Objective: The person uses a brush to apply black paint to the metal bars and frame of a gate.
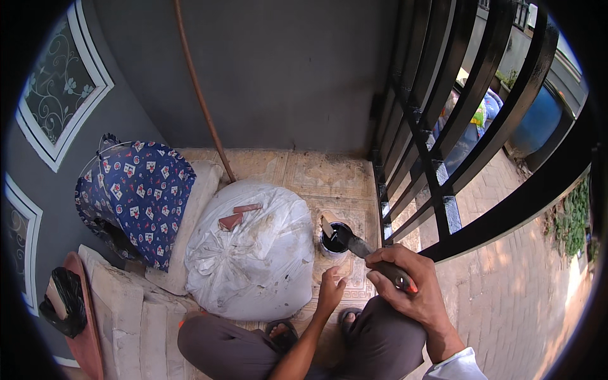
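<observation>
My right hand [415,285] is closed around the handle of a paintbrush [361,247]. Its dark bristle end points left, at the mouth of a small paint can [332,256] standing on the tiles. Black paint shows inside the can, and a flat wooden stick [327,226] leans out of its far side. Just below the can, my left hand [330,291] is held with its fingers apart and nothing in them. To my right stands a black metal fence [468,114] with glossy bars.
A knotted white sack [247,278] with reddish broken pieces [237,214] on top sits left of the can. Beyond it are a blue patterned cloth [142,196], a wooden pole [199,95] against the grey wall [285,76], and a black plastic bag [68,301]. A blue barrel [538,120] stands outside the fence.
</observation>
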Available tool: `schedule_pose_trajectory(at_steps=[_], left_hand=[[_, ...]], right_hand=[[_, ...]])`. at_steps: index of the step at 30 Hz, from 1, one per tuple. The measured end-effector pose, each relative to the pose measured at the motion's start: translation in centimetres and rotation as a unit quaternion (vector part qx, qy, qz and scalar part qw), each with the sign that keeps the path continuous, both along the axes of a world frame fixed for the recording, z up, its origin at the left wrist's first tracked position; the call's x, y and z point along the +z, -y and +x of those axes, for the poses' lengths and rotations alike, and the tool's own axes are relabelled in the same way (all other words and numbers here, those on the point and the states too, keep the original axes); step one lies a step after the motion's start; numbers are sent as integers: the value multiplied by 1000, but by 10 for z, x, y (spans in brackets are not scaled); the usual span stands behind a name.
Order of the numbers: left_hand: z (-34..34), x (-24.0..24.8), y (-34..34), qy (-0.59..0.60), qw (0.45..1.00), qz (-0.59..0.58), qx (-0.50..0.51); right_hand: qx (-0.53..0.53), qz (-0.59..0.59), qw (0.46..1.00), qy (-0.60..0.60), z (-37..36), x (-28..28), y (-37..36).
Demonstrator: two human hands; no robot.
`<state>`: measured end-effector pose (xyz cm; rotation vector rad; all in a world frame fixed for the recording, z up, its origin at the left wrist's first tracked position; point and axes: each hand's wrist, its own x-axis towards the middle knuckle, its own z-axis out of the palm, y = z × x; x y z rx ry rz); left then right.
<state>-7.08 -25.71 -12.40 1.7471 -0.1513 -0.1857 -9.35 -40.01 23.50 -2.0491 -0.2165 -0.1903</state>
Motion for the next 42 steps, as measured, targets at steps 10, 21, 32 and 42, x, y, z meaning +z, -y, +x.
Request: schedule_pose_trajectory(at_steps=[10, 21, 32, 42], left_hand=[[34, -120, 33, -30, 992, -20, 119], [66, -79, 43, 67, 977, 77, 187], [94, -90, 21, 126, 985, 40, 114], [96, -35, 20, 104, 988, -114, 30]], right_hand=[[31, -96, 993, 67, -26, 20, -2], [-6, -76, 993, 90, -36, 21, -5], [-46, -34, 989, 133, -33, 17, -5], [-60, 15, 983, 174, -35, 16, -1]])
